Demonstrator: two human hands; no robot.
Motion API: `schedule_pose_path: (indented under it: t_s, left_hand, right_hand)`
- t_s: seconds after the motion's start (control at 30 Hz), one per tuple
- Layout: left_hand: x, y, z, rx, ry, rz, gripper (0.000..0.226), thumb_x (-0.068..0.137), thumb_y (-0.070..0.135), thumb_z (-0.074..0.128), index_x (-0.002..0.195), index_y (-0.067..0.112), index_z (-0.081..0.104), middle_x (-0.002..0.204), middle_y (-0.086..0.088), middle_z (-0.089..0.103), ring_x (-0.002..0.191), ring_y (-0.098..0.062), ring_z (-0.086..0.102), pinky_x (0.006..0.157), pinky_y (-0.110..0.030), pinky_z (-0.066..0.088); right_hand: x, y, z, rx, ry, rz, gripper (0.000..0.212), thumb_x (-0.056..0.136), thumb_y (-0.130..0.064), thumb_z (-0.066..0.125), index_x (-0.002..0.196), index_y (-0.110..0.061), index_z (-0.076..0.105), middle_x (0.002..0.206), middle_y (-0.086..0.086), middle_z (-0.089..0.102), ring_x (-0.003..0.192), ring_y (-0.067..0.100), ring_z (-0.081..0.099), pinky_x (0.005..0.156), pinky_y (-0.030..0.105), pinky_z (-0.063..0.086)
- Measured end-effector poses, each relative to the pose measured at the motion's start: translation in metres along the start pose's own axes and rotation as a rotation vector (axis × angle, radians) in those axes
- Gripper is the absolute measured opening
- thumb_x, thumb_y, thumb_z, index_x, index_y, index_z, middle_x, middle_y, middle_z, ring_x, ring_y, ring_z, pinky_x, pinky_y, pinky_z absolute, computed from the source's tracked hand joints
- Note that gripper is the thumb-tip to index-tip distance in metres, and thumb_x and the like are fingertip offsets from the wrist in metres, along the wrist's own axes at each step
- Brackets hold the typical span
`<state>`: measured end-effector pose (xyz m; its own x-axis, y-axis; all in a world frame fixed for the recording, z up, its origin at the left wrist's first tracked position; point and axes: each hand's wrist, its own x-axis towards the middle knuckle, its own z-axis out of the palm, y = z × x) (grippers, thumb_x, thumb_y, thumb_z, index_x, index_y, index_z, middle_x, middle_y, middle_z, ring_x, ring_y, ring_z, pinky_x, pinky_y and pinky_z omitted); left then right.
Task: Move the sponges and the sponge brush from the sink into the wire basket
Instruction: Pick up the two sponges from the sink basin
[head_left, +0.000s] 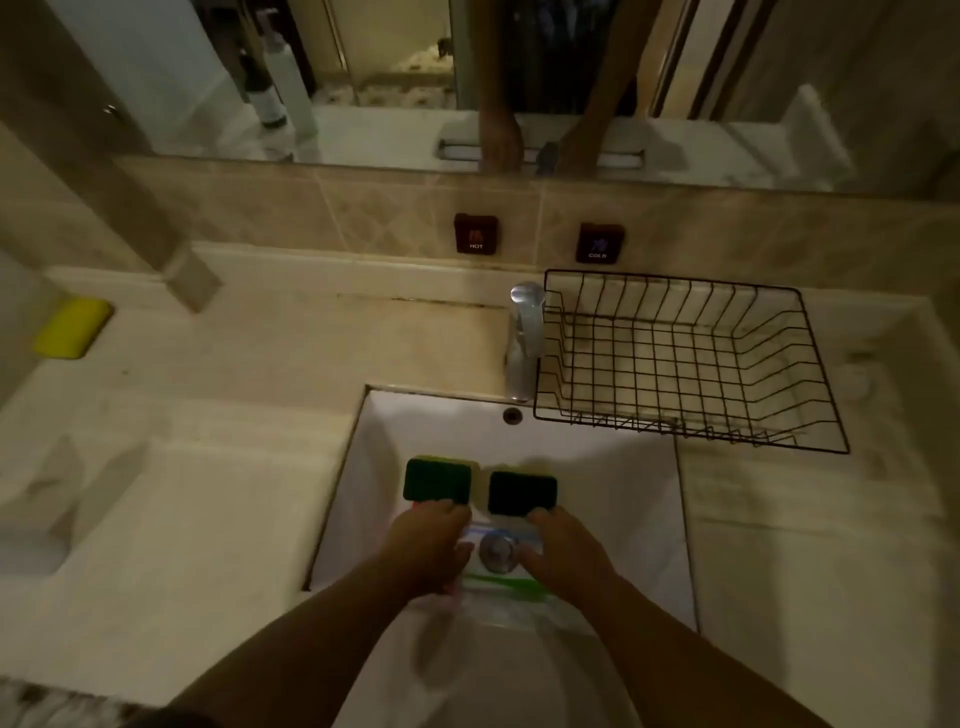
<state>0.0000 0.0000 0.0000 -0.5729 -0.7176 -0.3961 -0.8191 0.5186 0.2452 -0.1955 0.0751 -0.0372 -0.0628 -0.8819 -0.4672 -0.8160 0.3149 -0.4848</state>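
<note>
Two sponges with dark green scouring tops lie flat side by side in the white sink (623, 499): the left sponge (437, 480) and the right sponge (522, 492). My left hand (431, 551) reaches down with its fingertips at the left sponge's near edge. My right hand (569, 556) has its fingertips at the right sponge's near edge. Neither hand is closed around a sponge. Between and under my hands lies a blurred white and green item (506, 584), perhaps the sponge brush. The black wire basket (800, 364) stands empty on the counter, right of the tap.
A chrome tap (524, 338) rises between the sink's far edge and the basket's left side. The drain (497, 551) shows between my hands. A yellow soap-like block (72, 327) lies at the far left of the beige counter (234, 467). A mirror (363, 78) covers the back wall.
</note>
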Motion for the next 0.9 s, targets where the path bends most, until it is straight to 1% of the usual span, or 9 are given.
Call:
schedule_pose_path:
  t_s: [0.17, 0.27, 0.4, 0.5, 0.57, 0.6, 0.7, 0.8, 0.9]
  left_hand:
    - [0.020, -0.018, -0.001, -0.048, 0.009, 0.013, 0.043, 0.088, 0.050, 0.054, 0.120, 0.023, 0.057, 0.115, -0.001, 0.061, 0.103, -0.020, 0.056, 0.087, -0.033, 0.049]
    - [0.038, -0.028, 0.003, -0.023, -0.009, 0.053, 0.049, 0.087, 0.046, 0.055, 0.128, 0.020, 0.053, 0.123, -0.004, 0.057, 0.111, -0.024, 0.054, 0.092, -0.040, 0.049]
    - [0.062, -0.037, 0.016, 0.011, 0.010, 0.066, 0.050, 0.089, 0.043, 0.050, 0.133, 0.019, 0.049, 0.134, -0.005, 0.050, 0.124, -0.027, 0.046, 0.098, -0.040, 0.042]
    - [0.077, -0.044, 0.024, -0.010, 0.031, 0.034, 0.058, 0.088, 0.044, 0.053, 0.141, 0.022, 0.041, 0.146, -0.005, 0.039, 0.135, -0.028, 0.033, 0.110, -0.044, 0.032]
    - [0.084, -0.050, 0.031, 0.007, 0.060, 0.020, 0.064, 0.088, 0.048, 0.053, 0.144, 0.023, 0.036, 0.152, -0.007, 0.031, 0.140, -0.029, 0.027, 0.113, -0.045, 0.027]
    - [0.087, -0.054, 0.034, -0.001, 0.069, 0.005, 0.067, 0.088, 0.051, 0.054, 0.146, 0.024, 0.034, 0.154, -0.007, 0.027, 0.141, -0.029, 0.025, 0.114, -0.045, 0.026]
    - [0.093, -0.061, 0.043, -0.028, 0.072, -0.064, 0.076, 0.086, 0.056, 0.056, 0.148, 0.025, 0.027, 0.154, -0.007, 0.023, 0.140, -0.030, 0.024, 0.115, -0.049, 0.026]
    - [0.092, -0.063, 0.051, -0.006, 0.088, -0.073, 0.081, 0.083, 0.058, 0.059, 0.149, 0.026, 0.025, 0.150, -0.007, 0.025, 0.137, -0.031, 0.027, 0.112, -0.053, 0.030]
    - [0.084, -0.063, 0.060, -0.059, 0.075, -0.105, 0.084, 0.080, 0.058, 0.063, 0.149, 0.028, 0.025, 0.150, -0.006, 0.023, 0.138, -0.030, 0.024, 0.110, -0.052, 0.034]
  right_hand:
    - [0.012, -0.004, 0.001, -0.063, 0.069, 0.046, 0.057, 0.092, -0.042, 0.057, 0.139, -0.015, 0.042, 0.138, 0.010, 0.046, 0.125, 0.029, 0.044, 0.097, 0.037, 0.044]
    - [0.025, -0.003, 0.005, -0.129, 0.078, 0.033, 0.061, 0.091, -0.040, 0.057, 0.143, -0.016, 0.037, 0.147, 0.010, 0.038, 0.130, 0.029, 0.040, 0.101, 0.037, 0.043]
    - [0.048, -0.001, 0.010, -0.235, 0.120, -0.019, 0.071, 0.086, -0.050, 0.058, 0.145, -0.018, 0.032, 0.152, 0.007, 0.028, 0.130, 0.027, 0.038, 0.100, 0.038, 0.043]
    - [0.061, 0.003, 0.017, -0.333, 0.180, -0.072, 0.078, 0.082, -0.049, 0.066, 0.145, -0.013, 0.036, 0.153, 0.013, 0.033, 0.134, 0.031, 0.040, 0.103, 0.043, 0.042]
    - [0.071, 0.009, 0.021, -0.327, 0.229, -0.093, 0.078, 0.078, -0.044, 0.074, 0.141, -0.010, 0.044, 0.148, 0.016, 0.042, 0.132, 0.035, 0.044, 0.102, 0.048, 0.044]
    - [0.075, 0.012, 0.023, -0.318, 0.224, -0.088, 0.077, 0.078, -0.043, 0.073, 0.141, -0.011, 0.044, 0.147, 0.015, 0.043, 0.131, 0.034, 0.044, 0.103, 0.049, 0.043]
    - [0.086, 0.016, 0.031, -0.275, 0.212, -0.070, 0.076, 0.077, -0.044, 0.073, 0.141, -0.014, 0.043, 0.144, 0.012, 0.045, 0.129, 0.033, 0.045, 0.106, 0.048, 0.040]
    - [0.089, 0.021, 0.040, -0.260, 0.220, -0.059, 0.079, 0.068, -0.044, 0.080, 0.135, -0.012, 0.051, 0.135, 0.015, 0.052, 0.118, 0.037, 0.053, 0.100, 0.052, 0.045]
    - [0.089, 0.026, 0.048, -0.235, 0.240, -0.054, 0.079, 0.064, -0.043, 0.083, 0.131, -0.011, 0.053, 0.130, 0.016, 0.056, 0.114, 0.038, 0.056, 0.093, 0.051, 0.049]
